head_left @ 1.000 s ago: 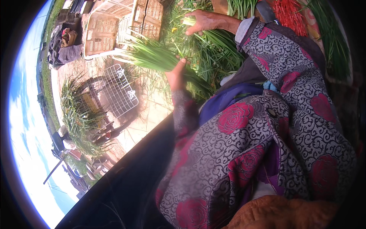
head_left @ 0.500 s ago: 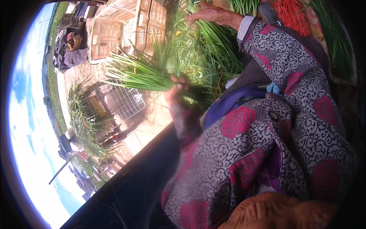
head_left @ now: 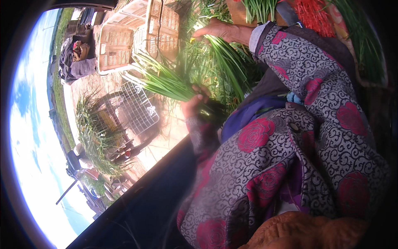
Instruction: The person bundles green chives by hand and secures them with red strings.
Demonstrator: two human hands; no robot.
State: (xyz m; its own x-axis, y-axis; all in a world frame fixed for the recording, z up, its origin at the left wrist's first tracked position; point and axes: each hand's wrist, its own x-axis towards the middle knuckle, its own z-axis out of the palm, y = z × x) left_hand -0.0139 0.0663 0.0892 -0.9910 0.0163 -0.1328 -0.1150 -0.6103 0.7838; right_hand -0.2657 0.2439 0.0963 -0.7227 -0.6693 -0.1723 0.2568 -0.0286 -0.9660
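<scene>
My left hand (head_left: 194, 103) is closed around a bunch of long green chive-like stalks (head_left: 161, 81). Their pale ends point up and left, while the other ends hang in shadow beside my lap. Farther up and right, my right hand (head_left: 217, 31) is closed at the pale end of a second green bunch (head_left: 228, 60). That bunch slants down toward my knee, and part of my right hand's grip is hidden by the back of the hand. Loose green stalks and trimmings (head_left: 188, 62) lie on the ground between and beyond both hands.
Pale plastic crates (head_left: 116, 47) stand beyond my left hand. Left of it, a white wire rack (head_left: 139, 108) sits beside heaped grass (head_left: 93, 133). At the upper right are a green bunch (head_left: 259, 9) on a board, a dark blade (head_left: 286, 12), red ties (head_left: 315, 16) and more greens (head_left: 360, 41).
My right hand has shifted slightly left and down along with its bunch. The bunch in my left hand has swung a little to the right, its pale ends now nearer the crates.
</scene>
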